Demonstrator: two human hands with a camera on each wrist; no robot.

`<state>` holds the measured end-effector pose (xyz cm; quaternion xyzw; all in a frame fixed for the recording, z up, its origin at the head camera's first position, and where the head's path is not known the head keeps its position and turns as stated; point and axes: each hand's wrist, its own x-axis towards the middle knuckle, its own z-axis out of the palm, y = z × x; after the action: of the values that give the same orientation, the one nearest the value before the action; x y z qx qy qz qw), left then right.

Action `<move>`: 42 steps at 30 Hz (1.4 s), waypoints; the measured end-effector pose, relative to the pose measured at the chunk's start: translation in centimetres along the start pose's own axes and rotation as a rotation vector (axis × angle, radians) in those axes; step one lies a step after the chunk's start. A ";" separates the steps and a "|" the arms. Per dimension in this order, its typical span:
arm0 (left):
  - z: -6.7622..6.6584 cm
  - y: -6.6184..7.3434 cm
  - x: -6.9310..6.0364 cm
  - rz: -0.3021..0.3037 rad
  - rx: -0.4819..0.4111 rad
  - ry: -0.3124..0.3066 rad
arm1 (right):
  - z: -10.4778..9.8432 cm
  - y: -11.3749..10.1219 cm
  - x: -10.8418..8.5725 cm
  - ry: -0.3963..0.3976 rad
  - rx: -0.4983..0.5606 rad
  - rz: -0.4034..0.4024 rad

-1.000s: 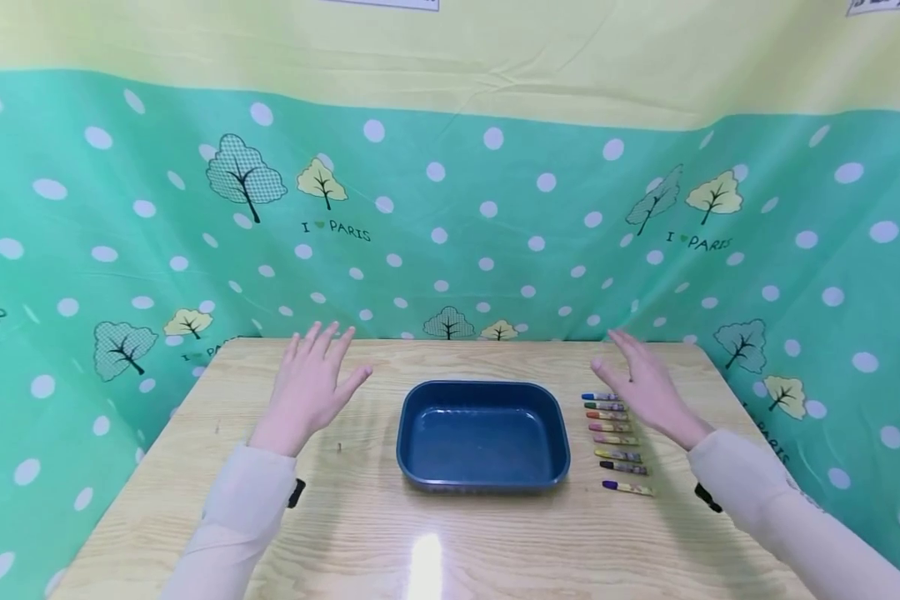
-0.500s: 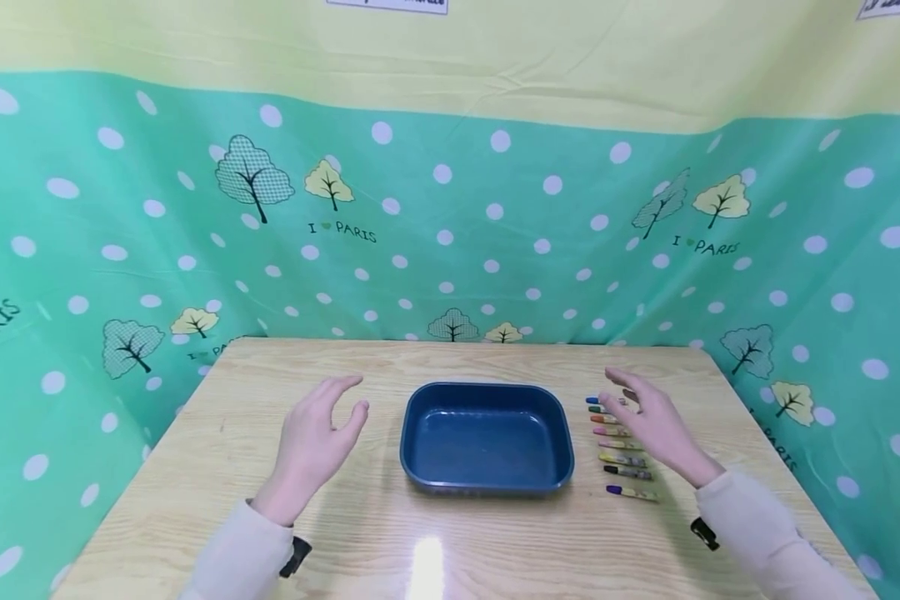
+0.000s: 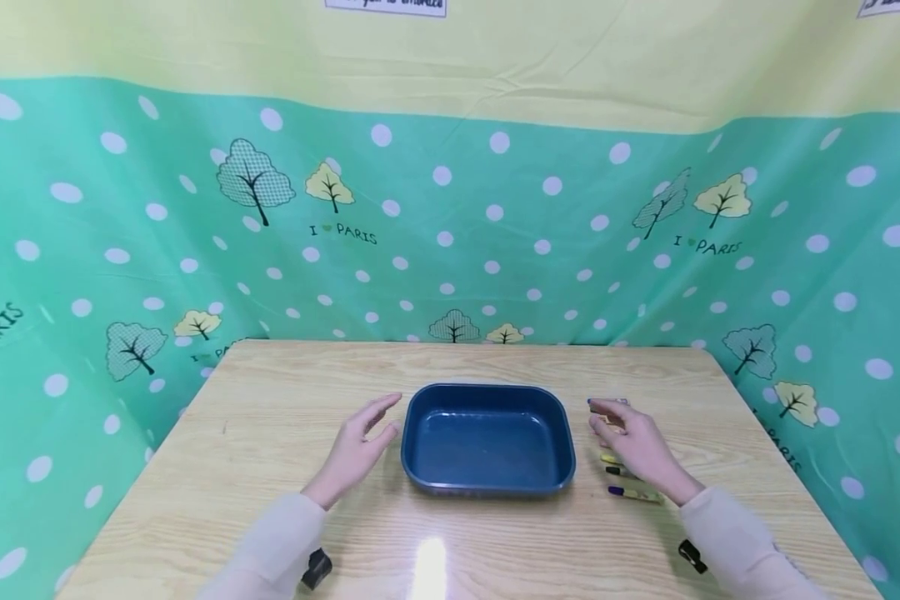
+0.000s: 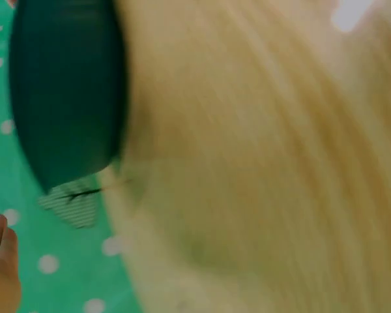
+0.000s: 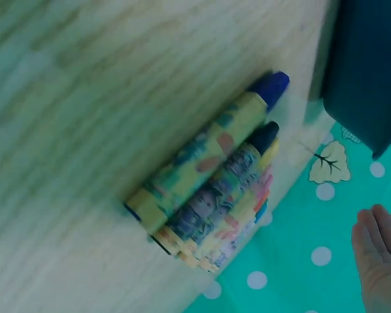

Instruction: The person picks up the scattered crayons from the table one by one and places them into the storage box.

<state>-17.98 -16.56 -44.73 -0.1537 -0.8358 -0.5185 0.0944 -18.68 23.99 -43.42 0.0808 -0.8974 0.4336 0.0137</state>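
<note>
A dark blue rectangular basin (image 3: 487, 450) stands in the middle of the table, nothing inside it. My left hand (image 3: 352, 454) hovers just left of its rim, thumb and fingers spread apart and holding nothing. On the right, my right hand (image 3: 637, 446) is over a column of crayons and hides several of them; no crayon shows in its grasp. The purple-tipped crayon (image 3: 635, 495) lies nearest the front, with the black-tipped crayon (image 5: 215, 195) beside it in the right wrist view. The blue-tipped crayon (image 3: 607, 402) is at the far end of the column.
The light wood table (image 3: 270, 417) reaches back to a green dotted curtain (image 3: 465, 217) that also hangs along both sides. A bright light reflection lies on the wood in front of the basin.
My left hand has lowered and come rightward toward the basin. My right hand has come down over the crayons, its fingers bending more. Basin and visible crayons stay in place.
</note>
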 end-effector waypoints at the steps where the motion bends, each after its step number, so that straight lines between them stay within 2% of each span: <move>1: 0.3 -0.4 0.1 -0.043 -0.032 -0.018 | 0.1 0.0 0.0 0.005 -0.016 -0.009; 3: 0.9 -1.0 0.3 -0.119 -0.075 -0.048 | 0.2 0.1 0.1 0.016 -0.036 -0.022; 5: 1.4 -1.5 0.5 -0.166 -0.087 -0.072 | 0.3 0.2 0.2 0.018 -0.060 -0.026; 9: 2.2 -2.3 0.8 -0.225 -0.132 -0.122 | 0.6 0.4 0.0 0.010 -0.104 -0.028; 17: 3.4 -3.6 1.1 -0.336 -0.243 -0.182 | 1.1 1.0 0.0 0.000 -0.099 -0.029; 21: 4.0 -3.7 0.9 -0.348 -0.296 -0.169 | 1.3 1.2 0.1 0.001 -0.102 -0.026; 25: 4.6 -3.6 0.8 -0.323 -0.339 -0.144 | 1.2 1.3 0.3 0.008 -0.091 -0.036; 31: 5.0 -3.4 0.7 -0.294 -0.360 -0.102 | 0.2 1.2 0.9 0.033 0.049 -0.068; 36: 5.3 -3.3 0.5 -0.299 -0.353 -0.067 | -1.3 1.3 2.0 0.089 -0.064 -0.115; 39: 5.5 -3.4 0.5 -0.311 -0.345 -0.053 | -2.5 2.3 3.0 0.102 -0.081 -0.087; 40: 5.5 -3.4 0.5 -0.312 -0.345 -0.051 | -2.9 4.2 4.0 0.087 -0.019 -0.099; 42: 5.5 -3.3 0.5 -0.316 -0.347 -0.047 | -3.7 5.1 4.7 0.088 0.000 -0.080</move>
<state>-19.65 -12.91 -49.75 -0.0466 -0.7497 -0.6592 -0.0352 -24.29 29.30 -44.62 0.0974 -0.8920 0.4357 0.0706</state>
